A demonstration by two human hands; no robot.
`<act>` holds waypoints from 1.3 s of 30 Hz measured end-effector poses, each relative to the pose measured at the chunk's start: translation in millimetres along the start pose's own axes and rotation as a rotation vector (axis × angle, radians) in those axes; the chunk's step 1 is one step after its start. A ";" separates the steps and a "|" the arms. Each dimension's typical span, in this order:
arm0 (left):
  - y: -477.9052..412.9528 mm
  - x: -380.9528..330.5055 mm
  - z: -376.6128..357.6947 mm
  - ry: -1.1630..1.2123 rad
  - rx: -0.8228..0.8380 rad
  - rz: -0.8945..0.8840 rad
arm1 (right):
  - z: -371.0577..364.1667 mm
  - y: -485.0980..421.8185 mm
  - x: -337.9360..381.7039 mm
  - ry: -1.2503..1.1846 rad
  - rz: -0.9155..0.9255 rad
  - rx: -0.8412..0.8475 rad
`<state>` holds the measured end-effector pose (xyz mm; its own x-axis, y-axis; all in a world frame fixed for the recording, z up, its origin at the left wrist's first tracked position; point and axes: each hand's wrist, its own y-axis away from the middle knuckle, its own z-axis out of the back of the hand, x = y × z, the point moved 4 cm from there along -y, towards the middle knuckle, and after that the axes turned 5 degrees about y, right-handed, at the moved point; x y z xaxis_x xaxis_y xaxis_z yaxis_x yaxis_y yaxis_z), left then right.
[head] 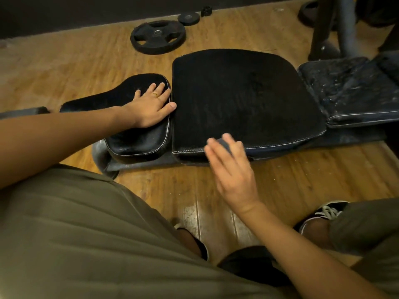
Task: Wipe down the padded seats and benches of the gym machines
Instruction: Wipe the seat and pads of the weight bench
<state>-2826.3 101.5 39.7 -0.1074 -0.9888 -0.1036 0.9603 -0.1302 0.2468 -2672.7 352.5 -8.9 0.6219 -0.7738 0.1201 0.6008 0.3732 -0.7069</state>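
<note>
While the flat left hand [151, 108] steadies the small pad [138, 143], the right hand [228, 169], seemingly pinching a cloth [224, 144], should overlap strokes.

Dim, warm indoor light, large bench pad [244, 98] crushed to near-black, pale glints on cracked pad [349, 89], right hand [228, 169] motion-blurred, wide-angle bowing at edges.

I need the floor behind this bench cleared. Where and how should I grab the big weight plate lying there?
Grip the big weight plate by its rim at one of the cut-out openings, reaching down from the side nearest the padded bench. It lies flat on the wooden floor, so its outer edge offers little purchase; fingers can probably hook through an opening and tilt it up.
</note>
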 end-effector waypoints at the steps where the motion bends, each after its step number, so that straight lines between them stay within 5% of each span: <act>1: -0.7 -0.3 -0.1 -0.003 0.003 0.006 | -6.6 -4.9 14.2 -0.007 0.055 0.011; 7: -2.1 -1.7 0.1 -0.005 0.009 0.009 | -19.4 -18.9 42.2 0.012 0.201 0.044; 15: -3.4 -0.7 -1.1 0.041 -0.013 -0.007 | 8.0 17.4 -39.9 -0.005 -0.178 -0.081; 21: -5.6 -44.1 19.8 0.266 -0.138 -0.164 | 3.7 12.3 -30.0 0.037 -0.064 -0.008; 26: -0.3 -101.4 -8.8 0.122 0.042 -0.323 | 21.6 32.7 -90.5 -0.051 -0.473 -0.100; 30: -2.5 -105.3 -13.9 0.151 -0.041 -0.334 | 17.5 31.5 -89.6 -0.212 -0.894 -0.264; 34: -2.7 -104.4 -14.9 0.161 -0.053 -0.333 | 7.9 28.5 -54.2 -0.331 -0.956 -0.282; 39: -2.9 -103.7 -14.4 0.163 -0.059 -0.332 | 22.1 19.7 -100.7 -0.328 -1.069 -0.413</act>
<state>-2814.2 205.4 35.9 -0.3781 -0.8681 -0.3215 0.8935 -0.4331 0.1186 -2712.3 449.1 -19.5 0.0387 -0.4023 0.9147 0.7230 -0.6206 -0.3036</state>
